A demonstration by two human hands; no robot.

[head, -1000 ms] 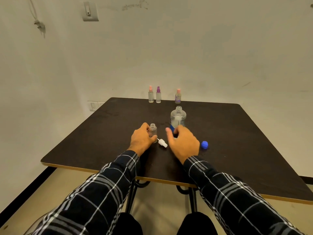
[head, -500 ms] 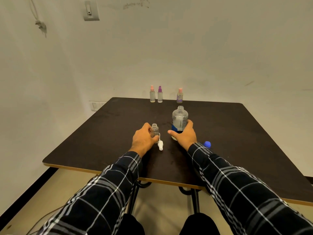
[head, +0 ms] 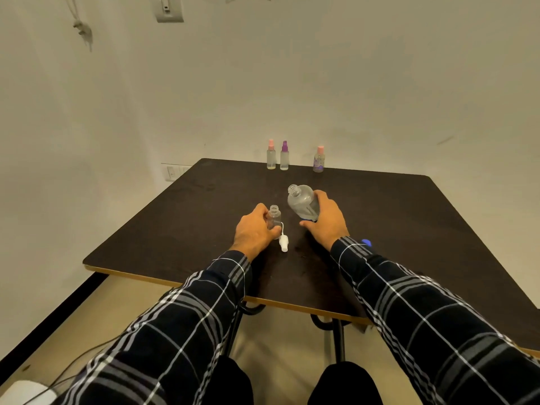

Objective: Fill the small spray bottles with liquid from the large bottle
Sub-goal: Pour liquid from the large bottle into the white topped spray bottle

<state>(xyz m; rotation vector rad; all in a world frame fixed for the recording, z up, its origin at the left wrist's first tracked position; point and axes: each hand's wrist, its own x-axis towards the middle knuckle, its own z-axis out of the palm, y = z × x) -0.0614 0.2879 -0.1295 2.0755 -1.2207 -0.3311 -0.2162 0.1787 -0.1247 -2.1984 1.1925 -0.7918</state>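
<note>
My right hand (head: 326, 220) grips the large clear bottle (head: 301, 202), uncapped, lifted and tilted with its mouth leaning left toward the small bottle. My left hand (head: 253, 230) holds a small open spray bottle (head: 274, 220) upright on the dark table (head: 409, 229). Its white spray head (head: 283, 243) lies on the table just in front of it. The large bottle's blue cap (head: 367, 243) lies behind my right wrist, partly hidden by the sleeve.
Three capped small spray bottles stand along the table's far edge: a pink-topped one (head: 271, 155), a purple-topped one (head: 284, 156) and another pink-topped one (head: 319, 159). A wall rises right behind them. A cable runs along the floor at lower left.
My right hand reached the large bottle, closed on it, then raised and tilted it leftward. My left hand stayed on the small bottle.
</note>
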